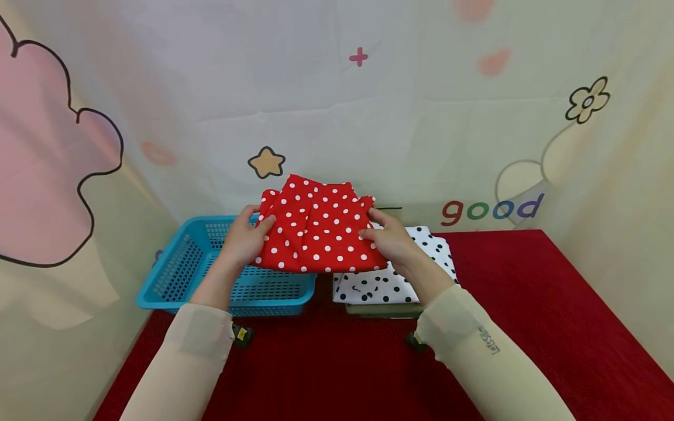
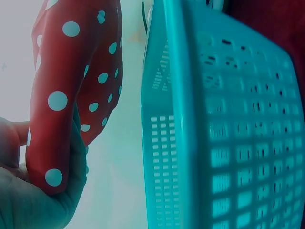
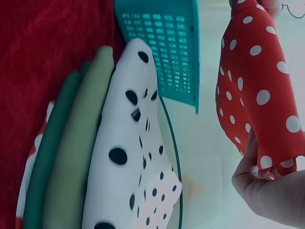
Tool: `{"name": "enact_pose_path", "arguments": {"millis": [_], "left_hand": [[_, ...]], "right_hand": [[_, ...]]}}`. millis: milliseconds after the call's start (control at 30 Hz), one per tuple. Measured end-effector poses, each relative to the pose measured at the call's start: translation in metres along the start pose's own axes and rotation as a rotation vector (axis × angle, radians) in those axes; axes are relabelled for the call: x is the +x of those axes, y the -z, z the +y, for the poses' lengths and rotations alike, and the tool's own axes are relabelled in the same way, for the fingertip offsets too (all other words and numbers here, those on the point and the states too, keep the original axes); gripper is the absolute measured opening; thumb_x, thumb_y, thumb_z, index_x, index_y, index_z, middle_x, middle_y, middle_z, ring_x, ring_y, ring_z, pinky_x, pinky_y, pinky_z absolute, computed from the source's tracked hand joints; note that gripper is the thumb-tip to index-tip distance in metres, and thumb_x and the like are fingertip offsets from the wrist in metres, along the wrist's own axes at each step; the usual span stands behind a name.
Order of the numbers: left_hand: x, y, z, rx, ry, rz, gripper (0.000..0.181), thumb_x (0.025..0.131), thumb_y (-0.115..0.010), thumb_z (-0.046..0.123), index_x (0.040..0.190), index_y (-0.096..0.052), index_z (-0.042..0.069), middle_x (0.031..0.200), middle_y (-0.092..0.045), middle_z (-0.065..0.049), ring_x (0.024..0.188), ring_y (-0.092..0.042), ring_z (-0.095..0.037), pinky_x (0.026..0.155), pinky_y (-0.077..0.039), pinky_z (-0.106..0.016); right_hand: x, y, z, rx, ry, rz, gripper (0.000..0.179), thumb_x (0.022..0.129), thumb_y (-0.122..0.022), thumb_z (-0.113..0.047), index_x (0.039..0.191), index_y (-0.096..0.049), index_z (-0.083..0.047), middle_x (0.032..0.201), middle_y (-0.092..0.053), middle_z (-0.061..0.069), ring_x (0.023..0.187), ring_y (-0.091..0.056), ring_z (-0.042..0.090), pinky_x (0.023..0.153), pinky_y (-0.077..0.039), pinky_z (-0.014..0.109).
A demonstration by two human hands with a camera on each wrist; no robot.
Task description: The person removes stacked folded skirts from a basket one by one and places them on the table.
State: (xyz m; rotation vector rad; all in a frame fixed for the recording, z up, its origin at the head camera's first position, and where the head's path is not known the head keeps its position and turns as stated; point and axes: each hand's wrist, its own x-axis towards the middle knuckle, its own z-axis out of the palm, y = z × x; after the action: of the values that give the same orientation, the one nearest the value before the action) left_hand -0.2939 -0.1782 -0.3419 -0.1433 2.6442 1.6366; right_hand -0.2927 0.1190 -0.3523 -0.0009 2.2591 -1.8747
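A folded red cloth with white dots [image 1: 321, 231] is held up in the air, above the gap between a blue basket and a stack of fabric. My left hand [image 1: 246, 237] grips its left edge, thumb on the near face. At the right edge, my right hand [image 1: 391, 238] pinches it in the same way. The left wrist view shows the cloth [image 2: 52, 100] folded over in layers between thumb and fingers. In the right wrist view its lower edge sits between the right thumb and fingers [image 3: 245, 167].
A blue plastic basket [image 1: 226, 306] with slotted walls stands at the left on the red-covered table [image 1: 505, 304]. To its right lies a stack: a white cloth with black dots [image 1: 363, 287] on top, an olive-green cloth [image 3: 78, 143] and a dark green one [image 3: 50, 157] below. A printed curtain hangs behind.
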Motion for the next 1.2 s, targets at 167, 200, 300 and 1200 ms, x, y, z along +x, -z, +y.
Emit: {"name": "enact_pose_path", "arguments": {"millis": [167, 200, 300, 1200], "left_hand": [[0.002, -0.013, 0.004, -0.018, 0.002, -0.030, 0.068, 0.099, -0.069, 0.040, 0.155, -0.036, 0.021, 0.135, -0.061, -0.014, 0.114, -0.069, -0.033, 0.082, -0.064, -0.043], [0.002, -0.016, 0.005, -0.023, 0.002, -0.037, 0.068, 0.099, -0.069, 0.040, 0.155, -0.037, 0.021, 0.134, -0.061, -0.014, 0.113, -0.069, -0.033, 0.082, -0.064, -0.043], [0.004, -0.025, 0.009, -0.036, -0.002, -0.057, 0.069, 0.098, -0.070, 0.040, 0.155, -0.037, 0.021, 0.133, -0.062, -0.014, 0.110, -0.071, -0.032, 0.080, -0.065, -0.042], [0.000, -0.114, 0.028, -0.056, -0.033, -0.192, 0.067, 0.102, -0.064, 0.029, 0.159, -0.033, 0.012, 0.135, -0.060, -0.013, 0.113, -0.069, -0.028, 0.087, -0.064, -0.042]], "right_hand": [[-0.005, 0.017, 0.004, -0.023, -0.005, 0.008, 0.076, 0.101, -0.063, -0.020, 0.166, -0.024, -0.020, 0.167, -0.030, 0.009, 0.141, -0.047, 0.033, 0.097, -0.060, 0.044], [-0.007, 0.020, 0.005, -0.029, -0.002, 0.008, 0.077, 0.101, -0.063, -0.020, 0.166, -0.023, -0.020, 0.167, -0.029, 0.009, 0.141, -0.046, 0.033, 0.097, -0.060, 0.043], [-0.009, 0.031, 0.008, -0.032, -0.009, 0.007, 0.076, 0.102, -0.062, -0.020, 0.167, -0.022, -0.020, 0.168, -0.028, 0.008, 0.140, -0.047, 0.034, 0.095, -0.061, 0.043], [-0.026, 0.113, 0.038, -0.106, -0.101, 0.044, 0.075, 0.105, -0.055, -0.020, 0.168, -0.013, -0.019, 0.173, -0.017, 0.012, 0.153, -0.031, 0.036, 0.106, -0.055, 0.043]]}}
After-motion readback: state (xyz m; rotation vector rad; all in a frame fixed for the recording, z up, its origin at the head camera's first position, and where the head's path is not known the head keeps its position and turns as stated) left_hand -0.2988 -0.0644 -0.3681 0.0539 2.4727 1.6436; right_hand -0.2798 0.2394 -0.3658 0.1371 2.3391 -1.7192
